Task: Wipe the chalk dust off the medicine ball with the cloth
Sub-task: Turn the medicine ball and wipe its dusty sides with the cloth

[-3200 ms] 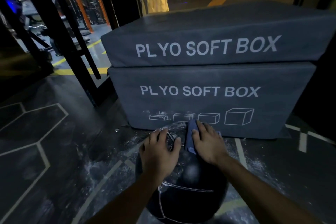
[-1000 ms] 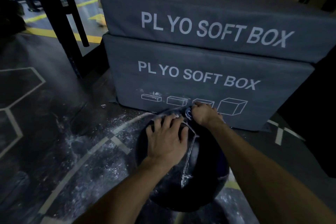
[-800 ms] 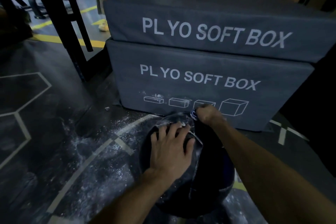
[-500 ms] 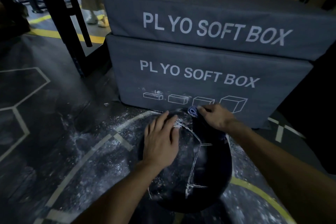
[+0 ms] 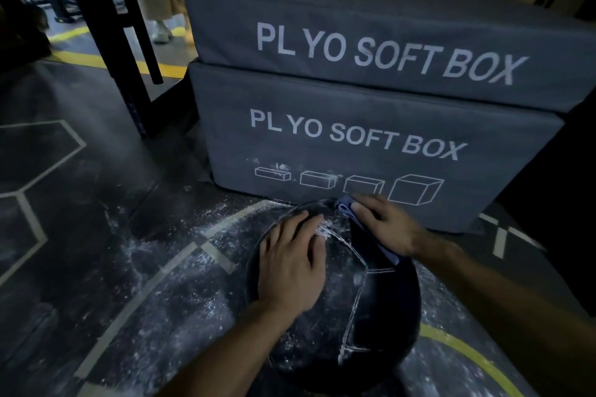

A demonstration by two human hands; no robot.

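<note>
A black medicine ball [image 5: 371,309] is seen resting on the dark gym floor [image 5: 96,235], close in front of two stacked grey foam boxes. White chalk dust is caught along the ball's stitched seams and speckled over its upper surface, and more dust is scattered over the floor around it.

The left hand [image 5: 295,263] is laid flat on the top left of the ball, its fingers [image 5: 303,226] straight and close together, nothing being gripped. The right hand [image 5: 383,224] is placed on the far upper right of the ball, and a blue cloth [image 5: 345,205] is pressed against the ball beneath it; the fingers are bent slightly over the cloth, whose folded edge shows past the fingertips and again under the wrist. Whether the cloth is pinched or merely pressed cannot be told.

On the front of the upper box [image 5: 387,42] the words "PL YO SOFT BOX" are printed in white capitals. The same words are repeated on the lower box [image 5: 354,138], and below them four outline drawings of boxes are printed in a row, rising in height from left to right. Chalk smudges are seen over the first two drawings.

Pale lines and a yellow curved line [image 5: 467,351] are marked on the floor. A black metal frame [image 5: 106,26] stands at the upper left, and beyond it a person's shoe [image 5: 161,32] is visible.
</note>
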